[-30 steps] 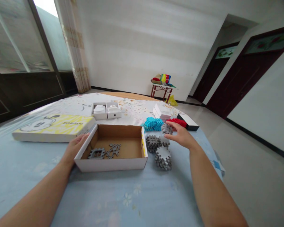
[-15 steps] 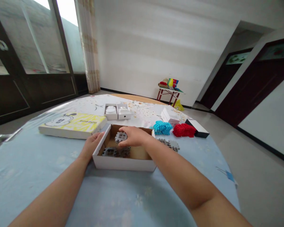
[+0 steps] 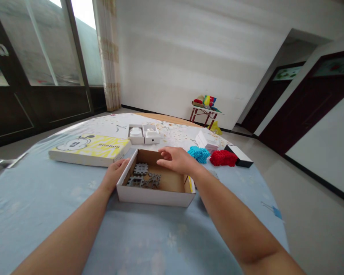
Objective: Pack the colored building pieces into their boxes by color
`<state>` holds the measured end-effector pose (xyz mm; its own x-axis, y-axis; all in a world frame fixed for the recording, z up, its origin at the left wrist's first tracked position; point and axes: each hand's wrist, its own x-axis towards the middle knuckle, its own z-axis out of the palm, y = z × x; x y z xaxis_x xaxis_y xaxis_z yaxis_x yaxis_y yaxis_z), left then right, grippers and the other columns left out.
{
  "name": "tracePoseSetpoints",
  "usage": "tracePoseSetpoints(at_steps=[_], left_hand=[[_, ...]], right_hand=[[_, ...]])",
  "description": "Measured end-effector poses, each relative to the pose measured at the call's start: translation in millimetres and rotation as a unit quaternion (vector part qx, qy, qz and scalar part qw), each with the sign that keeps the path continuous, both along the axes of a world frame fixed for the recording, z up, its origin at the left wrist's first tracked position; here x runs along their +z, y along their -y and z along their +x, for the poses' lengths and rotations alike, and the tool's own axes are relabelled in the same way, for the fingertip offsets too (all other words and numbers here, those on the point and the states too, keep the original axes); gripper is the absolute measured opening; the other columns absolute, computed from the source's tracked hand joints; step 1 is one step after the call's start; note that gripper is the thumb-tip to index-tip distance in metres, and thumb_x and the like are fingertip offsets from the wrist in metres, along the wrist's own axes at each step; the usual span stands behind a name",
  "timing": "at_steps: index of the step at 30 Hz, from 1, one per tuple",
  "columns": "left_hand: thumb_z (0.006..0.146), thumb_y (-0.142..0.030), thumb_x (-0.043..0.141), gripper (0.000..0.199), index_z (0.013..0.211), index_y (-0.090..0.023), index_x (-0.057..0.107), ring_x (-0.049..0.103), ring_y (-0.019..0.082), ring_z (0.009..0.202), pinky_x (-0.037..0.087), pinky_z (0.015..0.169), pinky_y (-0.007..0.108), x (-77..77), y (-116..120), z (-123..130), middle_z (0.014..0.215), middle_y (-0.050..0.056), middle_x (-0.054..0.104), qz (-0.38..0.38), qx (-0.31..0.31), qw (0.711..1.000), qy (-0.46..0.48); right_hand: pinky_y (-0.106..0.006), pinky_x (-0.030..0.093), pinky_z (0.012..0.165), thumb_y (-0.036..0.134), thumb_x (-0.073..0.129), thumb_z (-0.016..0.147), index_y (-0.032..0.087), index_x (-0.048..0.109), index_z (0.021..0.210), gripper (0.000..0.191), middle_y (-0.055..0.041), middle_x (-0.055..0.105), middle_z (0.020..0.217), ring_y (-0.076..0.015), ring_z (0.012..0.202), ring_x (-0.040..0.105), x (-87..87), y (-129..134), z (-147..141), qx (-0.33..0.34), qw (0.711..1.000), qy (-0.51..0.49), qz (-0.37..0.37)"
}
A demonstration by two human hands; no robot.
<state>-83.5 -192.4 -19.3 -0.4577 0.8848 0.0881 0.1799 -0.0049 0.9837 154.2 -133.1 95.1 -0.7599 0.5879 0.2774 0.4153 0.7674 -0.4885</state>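
An open white box (image 3: 156, 199) with a brown inside stands on the blue tablecloth. Grey interlocking pieces (image 3: 141, 169) lie in its left half. My left hand (image 3: 116, 173) grips the left wall of the box. Above the box's right rear part is my right hand (image 3: 176, 158), empty, with thumb and fingers apart. Partly hidden behind my right forearm, more grey pieces (image 3: 213, 174) lie on the cloth to the right.
A yellow and white BOBDOG box (image 3: 90, 151) lies at the left. Behind are small white boxes (image 3: 144, 134). Blue pieces (image 3: 199, 154), red pieces (image 3: 223, 157) and a black and white box (image 3: 239, 156) sit at the right.
My right hand has let go of a grey piece, which now lies in the box's left rear part, and has moved right with its fingers opened. The box appears slightly further right.
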Motion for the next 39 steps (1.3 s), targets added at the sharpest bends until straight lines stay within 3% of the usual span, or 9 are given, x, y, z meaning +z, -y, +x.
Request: tracePoseSetpoints(at_steps=[5,9,13,16,23,29,33,39], left_hand=[[0.056,-0.063,0.058,0.056,0.077,-0.013,0.065,0.051,0.015,0.055,0.039,0.051,0.022,3.6,0.3,-1.1,0.055,-0.001,0.059,-0.007,0.002,1.0,-0.016],[0.051,-0.065,0.059,0.062,0.082,-0.012,0.066,0.053,0.016,0.059,0.041,0.054,0.023,4.2,-1.3,-3.7,0.057,-0.002,0.061,-0.023,0.009,1.0,-0.008],[0.049,-0.065,0.062,0.063,0.083,-0.013,0.066,0.054,0.016,0.062,0.041,0.054,0.022,1.5,-3.8,-8.2,0.059,-0.002,0.062,-0.022,0.008,1.0,-0.009],[0.044,-0.066,0.064,0.065,0.082,-0.013,0.066,0.055,0.017,0.064,0.042,0.055,0.023,-0.3,-5.0,-11.0,0.061,-0.001,0.064,-0.024,0.01,1.0,0.008],[0.041,-0.068,0.064,0.07,0.085,-0.013,0.066,0.057,0.018,0.062,0.044,0.055,0.024,2.7,-2.9,-8.2,0.062,0.0,0.065,-0.028,0.012,0.999,0.012],[0.048,-0.069,0.058,0.071,0.087,-0.01,0.066,0.057,0.019,0.064,0.043,0.055,0.025,6.0,-0.5,-5.3,0.061,0.002,0.065,-0.025,0.009,0.999,-0.031],[0.054,-0.067,0.056,0.069,0.092,-0.01,0.065,0.056,0.018,0.065,0.043,0.057,0.024,2.1,-1.3,-8.0,0.064,0.001,0.065,-0.026,-0.003,0.999,-0.037],[0.057,-0.065,0.055,0.06,0.083,-0.012,0.064,0.054,0.017,0.063,0.041,0.056,0.023,1.1,-1.4,-5.7,0.061,0.0,0.062,-0.026,-0.006,0.999,-0.034]], right_hand=[[-0.033,0.048,0.08,0.037,0.058,0.076,0.019,0.055,0.111,0.039,-0.0068,0.065,0.097,-0.0168,0.087,0.061,2.3,-8.0,71.9,-0.074,0.995,-0.054,-0.025],[-0.037,0.045,0.086,0.036,0.061,0.073,0.019,0.056,0.11,0.042,-0.0088,0.063,0.104,-0.0201,0.096,0.059,-15.8,-22.8,126.4,-0.151,0.987,-0.044,-0.03],[-0.04,0.039,0.093,0.038,0.066,0.066,0.018,0.053,0.116,0.055,-0.0097,0.058,0.116,-0.0235,0.107,0.053,-37.1,-30.8,156.7,-0.158,0.986,0.008,-0.052],[-0.039,0.035,0.097,0.038,0.068,0.064,0.015,0.051,0.119,0.062,-0.011,0.053,0.122,-0.0244,0.112,0.049,-41.8,-33.2,157.9,-0.139,0.987,0.056,-0.052],[-0.035,0.034,0.098,0.036,0.069,0.059,0.019,0.047,0.125,0.072,-0.0087,0.049,0.127,-0.0248,0.115,0.045,-33.8,-45.8,130.2,-0.058,0.981,0.18,-0.043],[-0.032,0.041,0.087,0.037,0.071,0.054,0.022,0.048,0.122,0.073,-0.0077,0.055,0.12,-0.0266,0.107,0.052,-37.5,-48.6,117.4,-0.065,0.96,0.271,-0.03],[-0.032,0.043,0.082,0.035,0.069,0.055,0.022,0.05,0.12,0.069,-0.008,0.057,0.117,-0.0273,0.104,0.054,-39.3,-47.5,116.8,-0.067,0.957,0.281,-0.013],[-0.033,0.04,0.09,0.031,0.069,0.058,0.021,0.05,0.121,0.067,-0.0075,0.055,0.12,-0.0254,0.107,0.052,-35.2,-53.2,127.0,-0.096,0.969,0.227,-0.006]])
